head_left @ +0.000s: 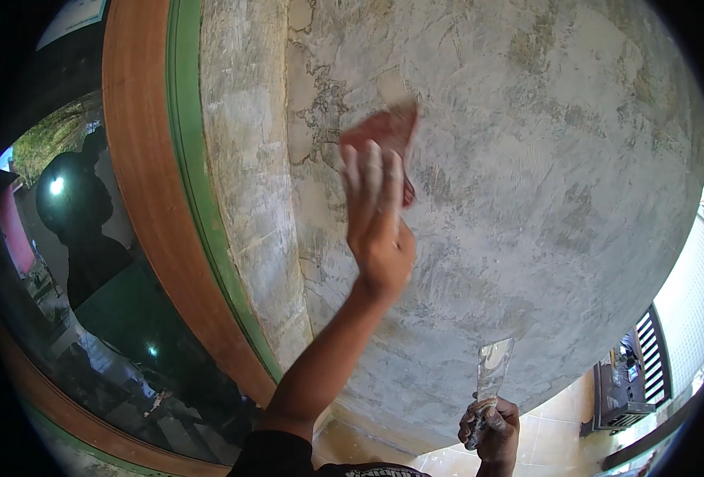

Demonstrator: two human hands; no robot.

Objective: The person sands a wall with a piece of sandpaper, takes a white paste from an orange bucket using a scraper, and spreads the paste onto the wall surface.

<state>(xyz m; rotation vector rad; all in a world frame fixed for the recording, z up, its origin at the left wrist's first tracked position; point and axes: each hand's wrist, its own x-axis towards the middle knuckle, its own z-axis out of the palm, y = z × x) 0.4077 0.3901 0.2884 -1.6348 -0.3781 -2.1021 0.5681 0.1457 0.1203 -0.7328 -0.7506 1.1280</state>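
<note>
- Red sheet (384, 131): the working piece, held against the grey wall (519, 207) on the far side, left of the middle; its edges are blurred, and you cannot tell whether it is cloth or abrasive paper.
- Left hand (380, 230): your fingers, whitened with powder, are held on the red sheet, long and close together across it; just how the thumb bears on it is unclear.
- Step in hand: to judge by the blur and the powder, you are rubbing the wall smooth beside a small pale patch (392, 82) and a rough, cracked stretch (328, 95) to its left.
- Next move: this would seem to call for even, flat pressure over the patch, with the scraper kept ready for any hollow that shows.
- Scraper (493, 370): upright, near and to the right, well apart from the red sheet; its blade carries a pale smear, probably filler.
- Right hand (501, 433): your fingers are clamped around the scraper's handle.
- Containers: you can make out no tub or bucket of filler; the smear on the blade is the only loose material discernible. At the far right, a dark slatted unit (624, 401) bears small objects too indistinct to identify.
- Surroundings: at left, a green trim (201, 183) and a brown wooden frame (141, 159) border a dark glass pane (153, 326) with reflections; pale floor tiles (555, 421) lie at the near right.
</note>
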